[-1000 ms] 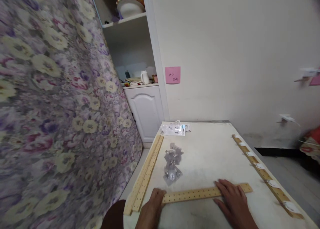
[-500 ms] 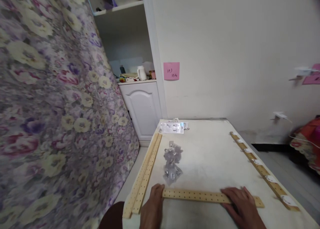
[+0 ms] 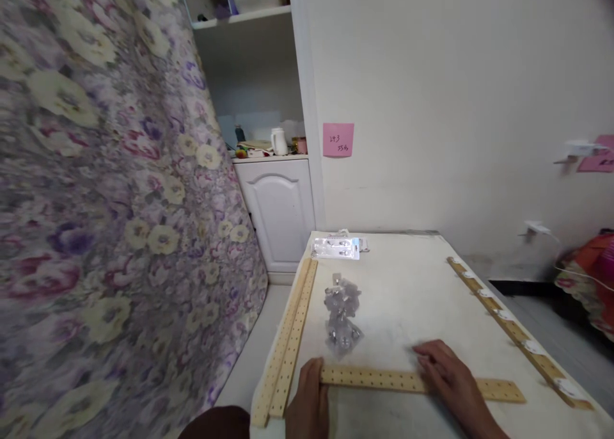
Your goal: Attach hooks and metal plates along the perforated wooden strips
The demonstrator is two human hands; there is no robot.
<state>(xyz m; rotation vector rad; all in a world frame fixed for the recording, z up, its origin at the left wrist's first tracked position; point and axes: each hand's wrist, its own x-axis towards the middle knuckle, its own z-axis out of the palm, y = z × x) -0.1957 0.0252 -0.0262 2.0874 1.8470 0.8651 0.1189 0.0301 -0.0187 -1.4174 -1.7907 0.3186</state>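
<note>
A pale wooden strip with two rows of small holes (image 3: pixel 369 377) lies crosswise near the front of the table. Its left end is held in my left hand (image 3: pixel 311 394), whose fingers are closed around it. My right hand (image 3: pixel 449 380) is over the right part of the strip, fingers reaching past its far edge and partly apart, with nothing visible in them. Beyond the strip sits a pile of small clear plastic bags (image 3: pixel 343 311) with shiny metal pieces inside. Two more perforated wooden strips (image 3: pixel 291 343) lie side by side along the table's left edge.
Along the right edge of the white table (image 3: pixel 403 285) lies a wooden strip (image 3: pixel 520 336) bearing several white round pieces. Flat clear packages (image 3: pixel 336 247) are at the back. A floral curtain (image 3: pixel 119 202) hangs at left; a white wall stands behind.
My right hand has come off the strip, and its fingers have moved forward and left past the far edge. My left hand stays at the strip's left end. The view has shifted slightly.
</note>
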